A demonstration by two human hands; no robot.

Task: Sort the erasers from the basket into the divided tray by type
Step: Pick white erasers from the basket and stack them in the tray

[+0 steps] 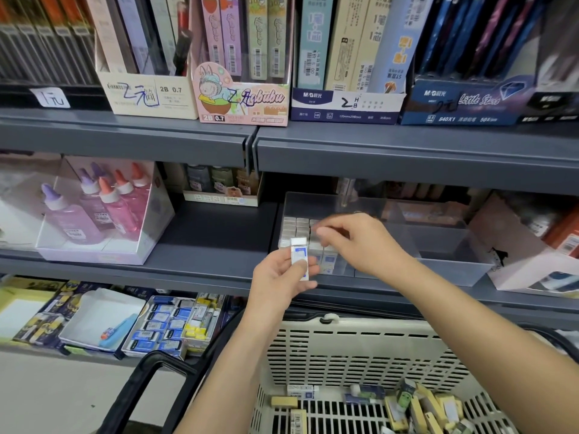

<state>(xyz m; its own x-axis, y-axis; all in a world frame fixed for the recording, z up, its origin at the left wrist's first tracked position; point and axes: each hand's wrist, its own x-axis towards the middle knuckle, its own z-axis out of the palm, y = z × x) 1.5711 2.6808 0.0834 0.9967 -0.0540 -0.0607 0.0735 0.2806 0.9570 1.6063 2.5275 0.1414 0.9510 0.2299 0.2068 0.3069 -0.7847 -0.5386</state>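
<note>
My left hand grips a white eraser with a blue label, upright, just in front of the clear divided tray on the middle shelf. Rows of white erasers fill the tray's left compartment. My right hand reaches over that compartment with fingers curled together above the rows; whether it pinches anything is blurred. The compartment to the right looks bare. Below, the cream basket holds several loose erasers, yellow, white-and-blue and green-printed.
A box of glue bottles stands at the left of the same shelf, a pale box at the right. Pencil-lead boxes line the upper shelf. The lower shelf holds an eraser tray. The basket's black handle sticks out left.
</note>
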